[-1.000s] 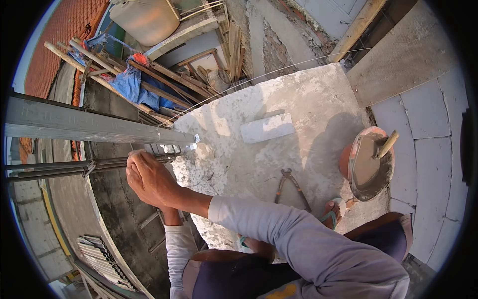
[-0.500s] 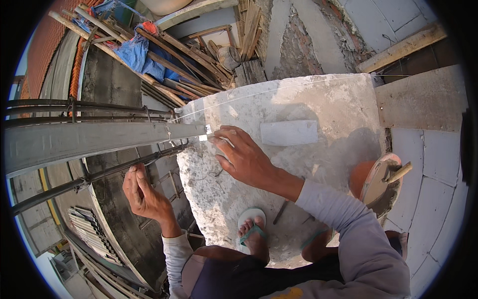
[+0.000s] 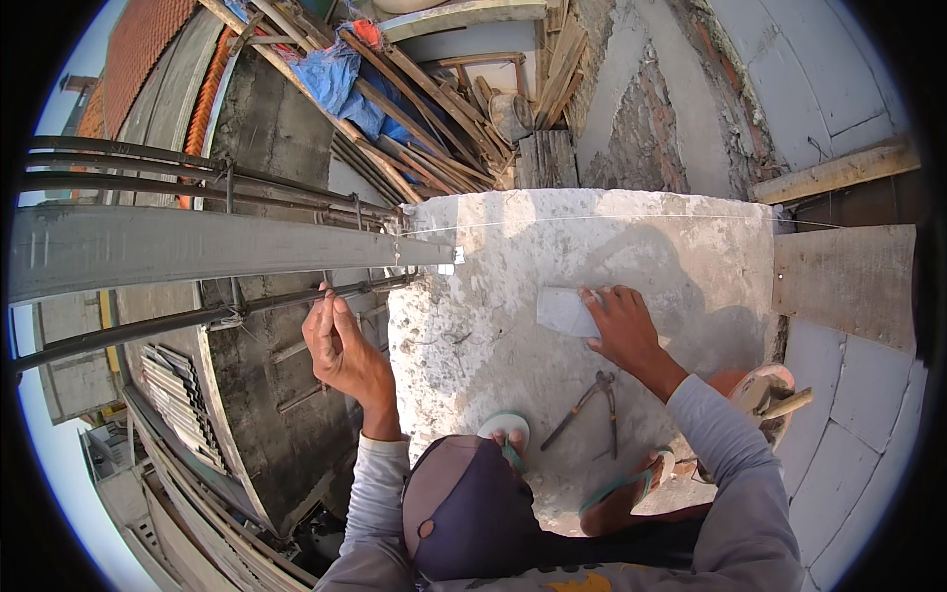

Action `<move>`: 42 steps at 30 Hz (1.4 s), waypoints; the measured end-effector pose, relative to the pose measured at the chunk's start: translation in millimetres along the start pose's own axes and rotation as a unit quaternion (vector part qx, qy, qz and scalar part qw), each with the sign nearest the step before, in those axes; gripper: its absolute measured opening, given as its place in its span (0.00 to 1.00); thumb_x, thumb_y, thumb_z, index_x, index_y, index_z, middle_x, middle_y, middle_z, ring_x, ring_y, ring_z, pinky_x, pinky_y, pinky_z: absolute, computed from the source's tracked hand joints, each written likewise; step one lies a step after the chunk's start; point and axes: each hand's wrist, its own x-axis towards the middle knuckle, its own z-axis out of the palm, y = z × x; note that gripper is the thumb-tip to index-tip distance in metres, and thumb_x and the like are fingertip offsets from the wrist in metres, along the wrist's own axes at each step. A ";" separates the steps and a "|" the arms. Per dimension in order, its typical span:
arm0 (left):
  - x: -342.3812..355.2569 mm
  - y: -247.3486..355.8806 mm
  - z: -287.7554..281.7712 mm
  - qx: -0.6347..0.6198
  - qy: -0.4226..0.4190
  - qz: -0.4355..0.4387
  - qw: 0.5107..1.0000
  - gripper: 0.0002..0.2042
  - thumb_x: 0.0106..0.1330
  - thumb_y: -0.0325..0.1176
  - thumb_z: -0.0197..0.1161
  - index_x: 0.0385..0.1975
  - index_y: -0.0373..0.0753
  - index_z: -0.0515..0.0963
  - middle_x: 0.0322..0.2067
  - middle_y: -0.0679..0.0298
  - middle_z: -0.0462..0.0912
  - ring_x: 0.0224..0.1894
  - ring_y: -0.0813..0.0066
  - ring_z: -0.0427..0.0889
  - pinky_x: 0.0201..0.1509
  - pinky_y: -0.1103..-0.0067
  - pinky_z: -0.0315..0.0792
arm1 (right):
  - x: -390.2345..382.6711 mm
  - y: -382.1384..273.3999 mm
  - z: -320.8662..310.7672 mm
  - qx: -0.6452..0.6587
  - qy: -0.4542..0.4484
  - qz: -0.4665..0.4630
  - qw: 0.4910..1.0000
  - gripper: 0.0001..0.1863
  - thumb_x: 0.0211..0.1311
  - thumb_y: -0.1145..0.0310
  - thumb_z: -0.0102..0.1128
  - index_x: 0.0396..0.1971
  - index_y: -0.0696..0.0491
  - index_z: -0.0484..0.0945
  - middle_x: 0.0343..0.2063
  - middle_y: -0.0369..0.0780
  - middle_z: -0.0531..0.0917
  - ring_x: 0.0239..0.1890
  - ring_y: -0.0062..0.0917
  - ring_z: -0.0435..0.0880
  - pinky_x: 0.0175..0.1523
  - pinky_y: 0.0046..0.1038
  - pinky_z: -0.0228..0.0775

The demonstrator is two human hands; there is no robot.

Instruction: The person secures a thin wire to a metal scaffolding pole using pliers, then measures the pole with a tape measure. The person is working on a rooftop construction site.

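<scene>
My right hand (image 3: 631, 335) is closed over the right end of a flat, pale grey block (image 3: 564, 312), which lies on the rough concrete slab (image 3: 473, 355). Its fingers hide that end. On the left, my left hand (image 3: 347, 357) has thumb and fingertips pinched together against the lower dark steel rebar (image 3: 276, 303); anything small between them is hidden. Above that hand, a long grey bar (image 3: 227, 249) runs in from the left. A small white piece (image 3: 452, 259) sits at the bar's end, over the slab.
Pincers (image 3: 596, 405) with spread handles lie near my sandalled feet. A bucket (image 3: 764, 390) with a wooden handle stands at the right. A thin white string (image 3: 612, 216) crosses the slab's far side. Beyond the slab's left edge is a drop; stacked timber (image 3: 434, 109) lies behind.
My right hand has left the white piece at the bar's end and moved right onto the pale block. My left hand stays pinched at the rebar. The view has shifted, showing the pincers fully.
</scene>
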 end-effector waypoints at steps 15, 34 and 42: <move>24.1 -2.8 -11.4 -0.074 0.018 -0.045 0.996 0.14 0.65 0.19 0.71 0.48 0.31 0.77 0.42 0.62 0.79 0.41 0.79 0.80 0.49 0.81 0.77 | -55.5 -109.7 53.6 0.065 0.022 -0.026 0.997 0.45 0.49 0.48 0.78 0.65 0.54 0.71 0.50 0.47 0.79 0.53 0.40 0.77 0.53 0.40 0.71; -4.5 28.8 -17.1 -0.072 0.013 -0.210 0.975 0.20 0.76 0.33 0.60 0.62 0.30 0.67 0.50 0.59 0.78 0.54 0.70 0.78 0.59 0.73 0.73 | -78.3 -50.5 -33.3 0.258 -0.005 0.063 0.964 0.28 0.68 0.57 0.64 0.62 0.56 0.72 0.52 0.49 0.80 0.56 0.45 0.80 0.59 0.43 0.75; -61.7 74.2 -41.8 -0.179 -0.237 -0.458 0.838 0.11 0.76 0.35 0.61 0.53 0.40 0.75 0.43 0.64 0.81 0.45 0.70 0.83 0.49 0.75 0.77 | -196.2 -5.7 -154.3 0.289 0.106 0.183 0.934 0.25 0.70 0.59 0.60 0.62 0.56 0.74 0.56 0.51 0.79 0.59 0.48 0.78 0.63 0.44 0.72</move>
